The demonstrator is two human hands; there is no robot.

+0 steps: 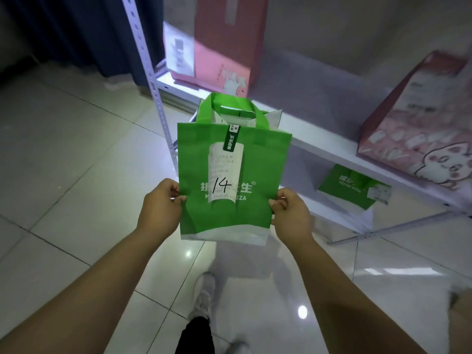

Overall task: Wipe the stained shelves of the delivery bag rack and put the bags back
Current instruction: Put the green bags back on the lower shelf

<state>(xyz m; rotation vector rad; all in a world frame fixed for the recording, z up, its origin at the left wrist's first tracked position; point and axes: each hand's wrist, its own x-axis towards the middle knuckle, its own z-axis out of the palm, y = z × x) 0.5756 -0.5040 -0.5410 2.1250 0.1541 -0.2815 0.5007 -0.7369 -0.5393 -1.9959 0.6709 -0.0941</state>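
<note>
My L hand (159, 208) & R hand (290, 215) each pinch a side edge of bag (229, 180) so it sits upright, tag readable. Prob. bound for shelf (306, 111).

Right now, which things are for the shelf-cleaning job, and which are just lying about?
For the job: green bag marked 14, pinched at its sides by the left hand and right hand; shelf; tall pink bag and pink cat bag on it; other green bag underneath.
Just there: curtain; floor; shoe.
</note>
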